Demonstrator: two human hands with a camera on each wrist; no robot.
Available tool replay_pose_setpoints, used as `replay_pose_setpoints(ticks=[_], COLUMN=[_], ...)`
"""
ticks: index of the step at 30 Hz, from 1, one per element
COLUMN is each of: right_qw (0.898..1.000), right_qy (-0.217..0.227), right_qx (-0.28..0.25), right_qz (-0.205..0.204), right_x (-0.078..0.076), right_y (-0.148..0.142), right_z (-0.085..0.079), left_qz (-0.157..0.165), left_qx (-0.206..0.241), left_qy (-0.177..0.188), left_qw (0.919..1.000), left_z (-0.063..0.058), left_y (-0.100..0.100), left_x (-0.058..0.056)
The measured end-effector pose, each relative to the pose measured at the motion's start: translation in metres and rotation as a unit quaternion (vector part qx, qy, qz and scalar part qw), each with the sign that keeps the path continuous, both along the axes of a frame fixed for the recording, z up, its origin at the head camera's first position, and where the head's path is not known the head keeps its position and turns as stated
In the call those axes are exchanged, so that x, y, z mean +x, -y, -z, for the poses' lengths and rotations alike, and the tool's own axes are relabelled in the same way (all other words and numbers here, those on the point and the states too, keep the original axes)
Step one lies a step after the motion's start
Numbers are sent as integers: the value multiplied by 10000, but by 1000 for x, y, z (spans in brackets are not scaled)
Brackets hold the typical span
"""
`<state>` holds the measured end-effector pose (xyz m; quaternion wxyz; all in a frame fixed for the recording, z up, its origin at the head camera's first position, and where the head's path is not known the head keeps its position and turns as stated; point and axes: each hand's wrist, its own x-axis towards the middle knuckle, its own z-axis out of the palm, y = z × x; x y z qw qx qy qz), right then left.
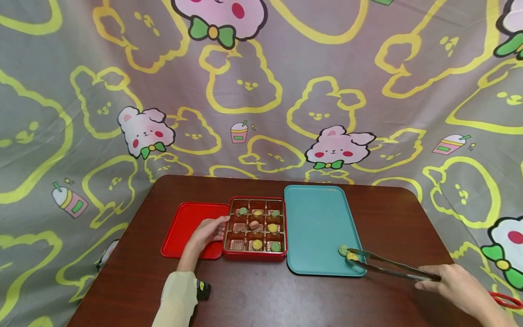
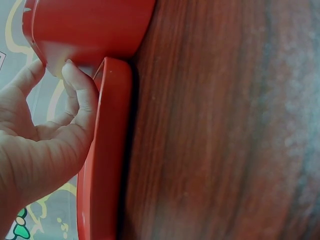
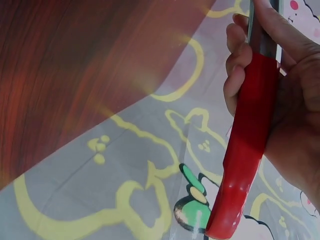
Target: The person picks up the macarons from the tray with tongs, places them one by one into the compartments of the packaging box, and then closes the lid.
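My left hand (image 1: 211, 230) holds the left side of a red box (image 1: 255, 256), fingertips at its rim and outer wall. The box's divided insert holds small round green, yellow and brown pieces, likely cookies; the brown piece (image 1: 254, 225) lies in the middle compartment. My right hand (image 1: 453, 284) grips metal tongs (image 1: 392, 268) with a red-covered handle end (image 3: 247, 145). The tongs' tips stand either side of a yellow piece (image 1: 352, 257) on the blue tray (image 1: 318, 227); whether they squeeze it I cannot tell. A green piece (image 1: 342, 250) lies beside it.
A red lid or shallow tray (image 1: 173, 236) lies left of the box, partly under my left arm. The blue tray stands right beside the box. All rest on a dark wooden table (image 1: 253, 295), with a patterned cloth (image 1: 261, 127) hanging behind it.
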<state>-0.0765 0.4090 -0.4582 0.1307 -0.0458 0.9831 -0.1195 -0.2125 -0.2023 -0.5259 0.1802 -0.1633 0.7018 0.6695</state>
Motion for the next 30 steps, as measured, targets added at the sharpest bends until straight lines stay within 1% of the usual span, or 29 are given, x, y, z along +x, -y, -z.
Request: replay_pose_setpoints(ticks=[4,8,13,16,18,23,30], right_qw=[9990,9961,9887,9838,9837,9874,9844], right_qy=[-349,-690,-1250,-1522,-1536,-1316,-1361], right_qx=[-223,-471,-692,-785,-792,-833,-1054], right_qz=[-155,-295,-452,-524,-492,-276,-366], right_x=[-1,-3,-6,-9,-11,-17,-25], right_y=[6,16,30,38,43,54,68], right_z=[-5,-7,-6,-6,-7,-11,-13], left_qz=[-10,53,172,159,120,34,-18], left_qx=[51,118,236,241,228,162,174], left_qy=[3,-34,-96,-129,-131,-109,-98], left_qw=[10000,9999,9995,9995,9996,9998,9998], left_z=[0,1,0,0,0,2,3], left_y=[0,1,2,2,2,1,1], left_x=[0,0,1,2,2,2,2])
